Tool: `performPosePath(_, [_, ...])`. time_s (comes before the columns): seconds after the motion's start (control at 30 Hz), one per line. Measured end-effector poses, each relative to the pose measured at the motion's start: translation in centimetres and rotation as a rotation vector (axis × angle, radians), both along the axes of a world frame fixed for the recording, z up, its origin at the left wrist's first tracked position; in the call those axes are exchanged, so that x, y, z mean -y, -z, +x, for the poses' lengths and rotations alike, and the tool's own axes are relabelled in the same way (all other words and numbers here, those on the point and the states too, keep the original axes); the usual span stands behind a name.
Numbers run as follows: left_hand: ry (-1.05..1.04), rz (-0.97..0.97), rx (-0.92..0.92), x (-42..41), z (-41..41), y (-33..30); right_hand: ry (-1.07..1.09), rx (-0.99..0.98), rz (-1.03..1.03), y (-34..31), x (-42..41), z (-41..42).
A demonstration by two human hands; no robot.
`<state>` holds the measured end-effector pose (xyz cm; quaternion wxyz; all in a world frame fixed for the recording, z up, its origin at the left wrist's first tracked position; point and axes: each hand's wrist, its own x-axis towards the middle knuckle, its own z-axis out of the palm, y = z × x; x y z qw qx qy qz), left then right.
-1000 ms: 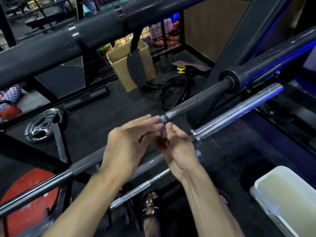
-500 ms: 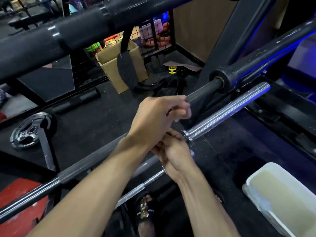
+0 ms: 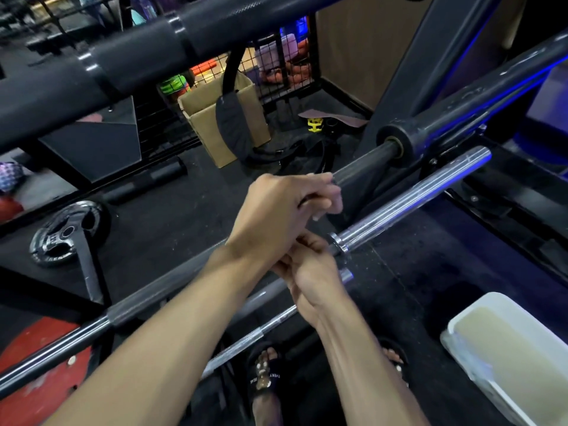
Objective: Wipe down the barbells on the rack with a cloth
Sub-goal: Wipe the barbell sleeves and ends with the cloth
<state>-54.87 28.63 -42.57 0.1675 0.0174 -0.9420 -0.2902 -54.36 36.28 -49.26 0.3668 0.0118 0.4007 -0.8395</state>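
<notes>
A dark barbell (image 3: 359, 167) runs from lower left up to its black sleeve (image 3: 461, 109) at the right. My left hand (image 3: 285, 210) grips its shaft, fingers curled over the top. Just below lies a chrome barbell (image 3: 415, 198) with its collar (image 3: 336, 244). My right hand (image 3: 310, 272) sits under my left wrist, fingers curled round the chrome bar's shaft beside that collar, partly hidden. A third thin bar (image 3: 276, 318) lies lower still. No cloth shows in either hand.
A thick black bar (image 3: 123, 66) crosses overhead. A white tub (image 3: 467, 318) stands at lower right. On the floor are a cardboard box (image 3: 203, 118), a black weight plate (image 3: 67, 232) and a red plate (image 3: 46, 379). My sandalled foot (image 3: 264, 373) is below the bars.
My left hand has moved up and right along the dark barbell and wrapped round it. My right hand has dropped below it, next to the chrome collar.
</notes>
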Motion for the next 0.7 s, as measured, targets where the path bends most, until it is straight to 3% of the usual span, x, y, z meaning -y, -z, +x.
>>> performPosePath(0.13, [-0.084, -0.134, 0.023, 2.3, 4.1, 0.5, 0.02, -0.032, -0.013, 0.1, 0.0, -0.2])
performPosePath(0.3, [-0.222, 0.128, -0.052, 2.3, 5.8, 0.8, 0.015, -0.028, -0.011, 0.2, 0.4, 0.1])
performPosePath(0.57, [-0.001, 0.046, -0.038, -1.0, -1.7, -1.0, 0.026, -0.005, 0.014, 0.0, 0.1, 0.2])
performPosePath(0.7, [-0.107, 0.023, 0.0, 0.9, 1.9, -0.1, 0.017, -0.046, 0.011, -0.2, 0.2, -0.2])
